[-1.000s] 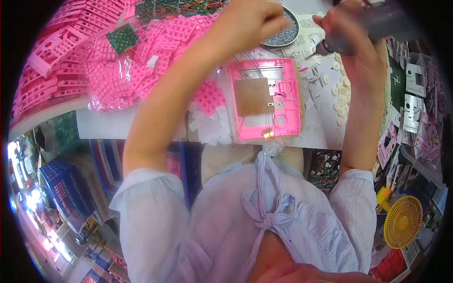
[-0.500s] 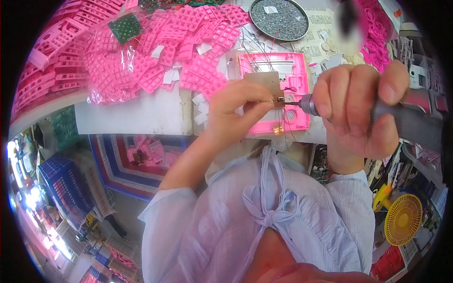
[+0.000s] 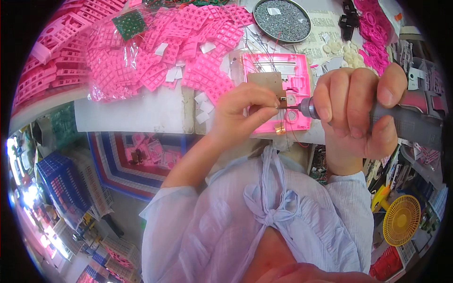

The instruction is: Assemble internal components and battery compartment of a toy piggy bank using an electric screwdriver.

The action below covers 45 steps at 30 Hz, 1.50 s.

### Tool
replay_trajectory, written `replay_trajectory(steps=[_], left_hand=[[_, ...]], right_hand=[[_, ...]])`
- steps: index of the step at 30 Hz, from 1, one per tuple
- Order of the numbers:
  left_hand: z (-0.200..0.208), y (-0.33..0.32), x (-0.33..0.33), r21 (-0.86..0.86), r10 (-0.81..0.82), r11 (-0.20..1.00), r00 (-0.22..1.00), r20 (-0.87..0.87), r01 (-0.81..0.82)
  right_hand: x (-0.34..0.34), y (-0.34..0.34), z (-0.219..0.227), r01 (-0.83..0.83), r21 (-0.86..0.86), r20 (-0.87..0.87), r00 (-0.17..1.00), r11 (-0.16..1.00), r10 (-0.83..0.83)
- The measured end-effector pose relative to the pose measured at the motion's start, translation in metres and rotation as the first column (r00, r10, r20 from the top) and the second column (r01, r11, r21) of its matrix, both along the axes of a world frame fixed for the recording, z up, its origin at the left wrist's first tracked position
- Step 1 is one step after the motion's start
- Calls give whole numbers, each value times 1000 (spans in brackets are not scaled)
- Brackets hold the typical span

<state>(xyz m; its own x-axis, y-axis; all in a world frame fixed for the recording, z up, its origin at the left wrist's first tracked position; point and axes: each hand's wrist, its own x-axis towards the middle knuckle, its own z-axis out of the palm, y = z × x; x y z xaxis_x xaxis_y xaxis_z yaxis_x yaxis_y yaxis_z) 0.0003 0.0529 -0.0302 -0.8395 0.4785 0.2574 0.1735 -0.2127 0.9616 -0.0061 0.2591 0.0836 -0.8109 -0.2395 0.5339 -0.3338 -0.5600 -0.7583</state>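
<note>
My right hand is wrapped round a dark grey electric screwdriver, held sideways with its bit to the left. The bit's tip meets the pinched fingertips of my left hand; whatever small thing they hold is hidden. Both hands are over a pink plastic housing lying on the worktable. A brown circuit board rests over the left part of the housing, just beyond my left fingers. Thin wires run up from the board's far side, and a red wire loops over the near edge.
Pink keypad pieces are heaped to the left, with a green circuit board on them. A round tray of screws stands behind the housing. Black parts and pink rings lie far right. A yellow fan is low right.
The screwdriver's bit has moved slightly nearer me, off the board's edge to my left fingertips. A pale blurred shape at the far right is gone, and black parts show there.
</note>
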Motion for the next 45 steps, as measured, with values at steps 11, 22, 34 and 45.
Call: replay_trajectory(steps=[11, 22, 34, 45], left_hand=[[17, -5, -15, -279, 62, 926, 830, -554, -255], [7, 2, -1, -595, -84, 697, 779, -622, -400], [8, -2, 0, -586, -8, 729, 851, -524, -354], [10, 16, -12, -515, 59, 775, 854, -517, -365]], right_hand=[[-2, 1, -7, 49, 17, 6, 999, 999, -49], [-25, -4, -77, 205, 151, 103, 970, 967, -222], [-29, -7, -77, 252, 396, -110, 968, 883, -227], [-15, -10, -44, 46, -16, -8, 999, 999, -47]])
